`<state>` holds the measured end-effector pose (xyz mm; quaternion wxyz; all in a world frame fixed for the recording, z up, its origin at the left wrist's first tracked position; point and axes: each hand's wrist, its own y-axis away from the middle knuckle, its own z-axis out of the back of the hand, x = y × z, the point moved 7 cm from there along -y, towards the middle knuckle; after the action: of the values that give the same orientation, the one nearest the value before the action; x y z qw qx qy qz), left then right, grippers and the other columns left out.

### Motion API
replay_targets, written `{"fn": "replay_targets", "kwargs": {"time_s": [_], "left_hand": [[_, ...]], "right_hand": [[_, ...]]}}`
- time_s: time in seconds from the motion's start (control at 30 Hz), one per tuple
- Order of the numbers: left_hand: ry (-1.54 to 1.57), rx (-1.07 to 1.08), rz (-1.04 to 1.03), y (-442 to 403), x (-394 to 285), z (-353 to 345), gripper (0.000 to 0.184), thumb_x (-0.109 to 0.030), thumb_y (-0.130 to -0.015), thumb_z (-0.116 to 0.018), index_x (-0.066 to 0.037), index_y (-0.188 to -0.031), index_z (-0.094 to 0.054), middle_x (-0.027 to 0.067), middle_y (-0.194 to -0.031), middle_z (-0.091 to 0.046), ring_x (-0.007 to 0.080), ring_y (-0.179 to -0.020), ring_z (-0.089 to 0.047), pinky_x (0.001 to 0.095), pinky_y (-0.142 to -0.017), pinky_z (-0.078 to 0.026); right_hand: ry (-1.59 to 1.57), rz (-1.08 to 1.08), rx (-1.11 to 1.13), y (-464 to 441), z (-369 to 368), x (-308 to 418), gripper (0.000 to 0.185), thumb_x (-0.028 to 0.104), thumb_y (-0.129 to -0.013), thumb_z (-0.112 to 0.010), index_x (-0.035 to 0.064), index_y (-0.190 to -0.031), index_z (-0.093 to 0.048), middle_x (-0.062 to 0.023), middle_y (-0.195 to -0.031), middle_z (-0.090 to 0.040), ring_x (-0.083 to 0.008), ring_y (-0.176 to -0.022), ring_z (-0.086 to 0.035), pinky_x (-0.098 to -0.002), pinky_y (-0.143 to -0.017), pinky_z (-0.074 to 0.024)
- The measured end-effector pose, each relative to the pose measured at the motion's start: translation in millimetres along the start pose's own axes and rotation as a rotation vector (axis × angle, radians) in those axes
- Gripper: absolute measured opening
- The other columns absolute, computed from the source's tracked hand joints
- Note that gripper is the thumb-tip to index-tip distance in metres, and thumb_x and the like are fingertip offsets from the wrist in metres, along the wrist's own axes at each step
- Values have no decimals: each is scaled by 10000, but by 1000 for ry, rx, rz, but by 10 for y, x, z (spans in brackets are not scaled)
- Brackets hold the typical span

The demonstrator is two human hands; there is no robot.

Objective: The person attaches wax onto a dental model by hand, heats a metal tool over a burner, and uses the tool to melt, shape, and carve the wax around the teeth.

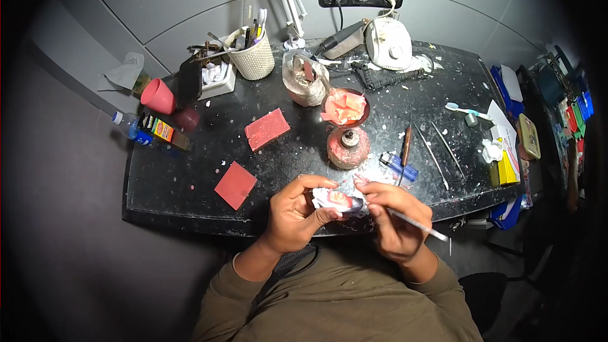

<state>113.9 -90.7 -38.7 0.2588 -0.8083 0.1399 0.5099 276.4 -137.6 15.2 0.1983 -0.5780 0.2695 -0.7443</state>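
My left hand (292,214) is closed around the near side of a small white dental model (322,198), thumb below and fingers above. Pink wax and pale teeth (340,199) show on the model, and a dark patch lies at its right end. Against that end, my right hand (400,220) pinches a slim metal hand instrument (419,225) like a pen. Its light shaft sticks out to the lower right; the working tip is hidden or too small to make out. Just beyond the hands stands a wax-spattered spirit burner (348,152).
A pan of pink wax pieces (346,107) sits behind the burner. Two pink wax sheets (267,129) lie left. To the right are a blue lighter (400,167), a wooden-handled tool (406,142), thin metal instruments (431,157) and a toothbrush (468,111). A tool cup (252,60) stands behind.
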Motion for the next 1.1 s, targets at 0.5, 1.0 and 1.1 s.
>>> {"fn": "replay_targets", "kwargs": {"time_s": [0.5,1.0,1.1], "left_hand": [[-791,-148,-463,86,-247,-40,327,44,-779,-765,30,-1054,-587,167,-961,-699,201,-854,-667,330,-832,-528],[-1090,-189,-695,154,-293,-128,382,-34,-777,-816,24,-1072,-581,143,-945,-691,239,-805,-689,328,-740,-581],[-1148,-208,-737,164,-308,-150,391,-42,-769,-826,24,-1069,-584,147,-941,-691,247,-803,-694,338,-738,-587]], "right_hand": [[260,269,62,34,-238,282,229,-90,-773,-730,-70,-984,-644,-200,-984,-703,-314,-947,-721,-376,-841,-601],[301,314,37,113,-312,288,235,-98,-795,-703,-113,-1015,-621,-241,-1010,-681,-343,-920,-715,-403,-829,-609],[307,316,39,125,-323,278,233,-100,-799,-695,-119,-1019,-620,-243,-1014,-679,-343,-922,-713,-403,-831,-609]]}}
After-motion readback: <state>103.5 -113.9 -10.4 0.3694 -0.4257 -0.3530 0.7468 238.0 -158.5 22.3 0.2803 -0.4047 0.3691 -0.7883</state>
